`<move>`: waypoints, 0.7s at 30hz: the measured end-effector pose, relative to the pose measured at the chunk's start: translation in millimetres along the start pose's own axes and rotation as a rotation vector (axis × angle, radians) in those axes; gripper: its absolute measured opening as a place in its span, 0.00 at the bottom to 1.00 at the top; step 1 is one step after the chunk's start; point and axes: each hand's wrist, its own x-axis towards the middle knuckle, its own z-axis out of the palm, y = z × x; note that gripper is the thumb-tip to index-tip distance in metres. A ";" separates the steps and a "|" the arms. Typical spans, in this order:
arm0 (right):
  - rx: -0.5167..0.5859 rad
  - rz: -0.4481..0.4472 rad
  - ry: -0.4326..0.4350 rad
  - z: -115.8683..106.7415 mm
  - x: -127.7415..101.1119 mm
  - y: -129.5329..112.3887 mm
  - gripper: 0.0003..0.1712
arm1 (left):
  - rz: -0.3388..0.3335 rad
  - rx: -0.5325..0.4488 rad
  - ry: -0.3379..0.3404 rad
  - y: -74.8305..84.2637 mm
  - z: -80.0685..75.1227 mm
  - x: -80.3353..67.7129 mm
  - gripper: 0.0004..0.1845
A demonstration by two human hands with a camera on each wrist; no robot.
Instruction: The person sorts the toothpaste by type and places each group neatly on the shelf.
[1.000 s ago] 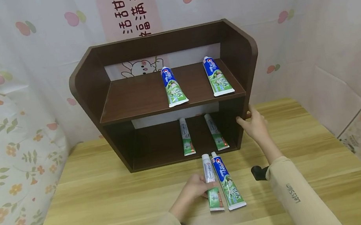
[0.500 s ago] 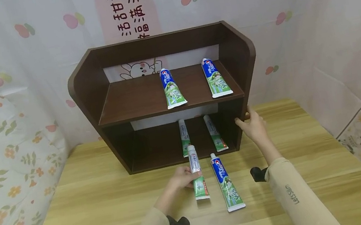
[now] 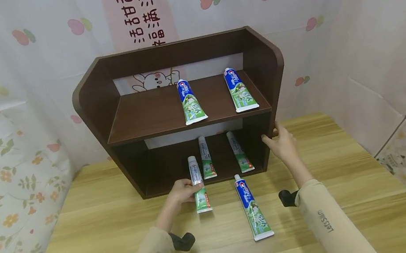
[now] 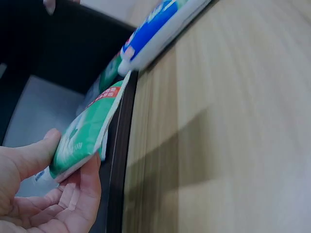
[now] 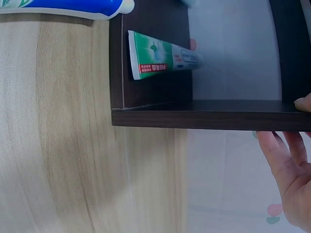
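My left hand [image 3: 181, 191] grips a small white-and-green toothpaste tube [image 3: 198, 184] at the front edge of the dark wooden shelf unit [image 3: 94, 100], cap pointing into the lower compartment. In the left wrist view the tube [image 4: 90, 128] sits between thumb and fingers [image 4: 80, 194]. My right hand [image 3: 280, 145] holds the shelf's right side panel, fingers [image 5: 291, 167] curled round its edge. A blue-and-green tube [image 3: 252, 207] lies on the table [image 3: 96, 238] between my arms.
Two blue-and-green tubes [image 3: 191, 101] [image 3: 240, 90] lie on the upper shelf. Two slim tubes [image 3: 206, 157] [image 3: 239, 151] lie in the lower compartment, right of centre. Floral curtain walls close in on the left, back and right.
My left hand has carried the small tube up and to the left, away from the blue tube, to the shelf's lower opening. The right hand stays on the side panel.
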 end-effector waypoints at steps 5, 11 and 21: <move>-0.002 0.007 0.000 0.4 0.0 1.2 0.21 | 0.023 -0.036 -0.033 -29.7 -25.9 40.4 0.30; -0.009 0.012 0.000 -0.7 0.3 0.6 0.22 | 0.057 -0.129 -0.115 -87.8 -59.2 114.3 0.34; -0.008 0.016 -0.003 1.1 -1.0 1.1 0.21 | -0.094 -0.130 -0.040 -175.3 -99.7 236.8 0.40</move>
